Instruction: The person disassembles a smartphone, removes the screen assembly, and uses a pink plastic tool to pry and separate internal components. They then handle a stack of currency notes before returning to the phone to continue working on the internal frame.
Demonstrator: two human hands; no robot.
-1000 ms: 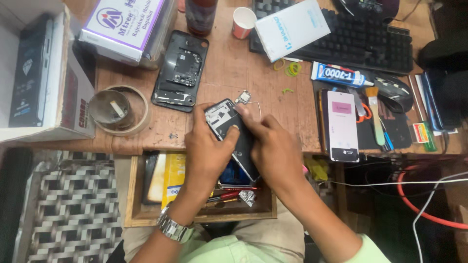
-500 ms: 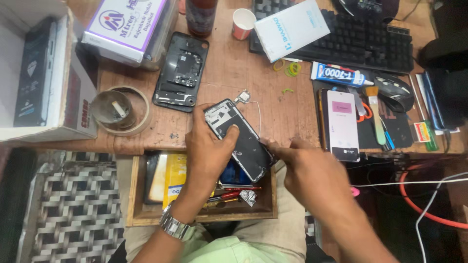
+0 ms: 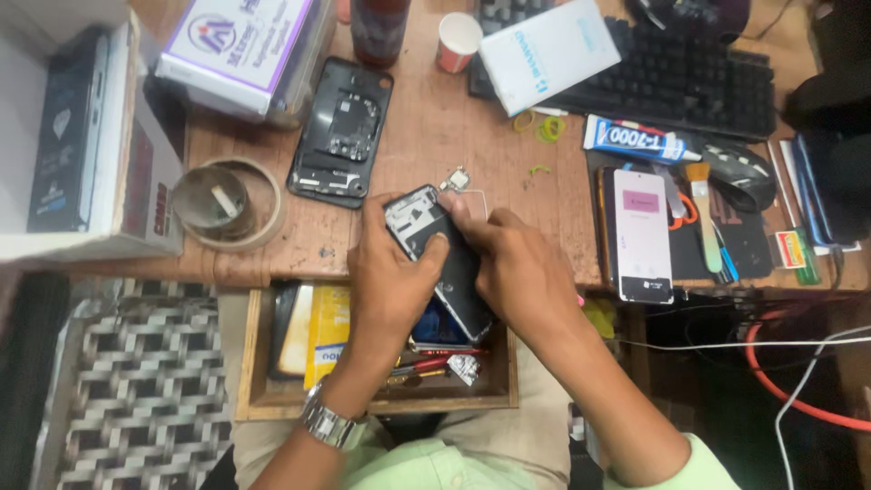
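Opened black smartphone with bared metal frame (image 3: 434,238) tilted over wooden desk edge (image 3: 435,163), above open wooden drawer (image 3: 376,399). Left hand (image 3: 390,281) clamped around its side for steadiness; right hand (image 3: 517,268) fingertips pressed on top edge, grip closed.

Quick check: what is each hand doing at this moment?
Left hand: closed around the opened black phone, thumb pressed on its exposed inside.
Right hand: gripping the same phone from the other side, fingers on its upper edge.
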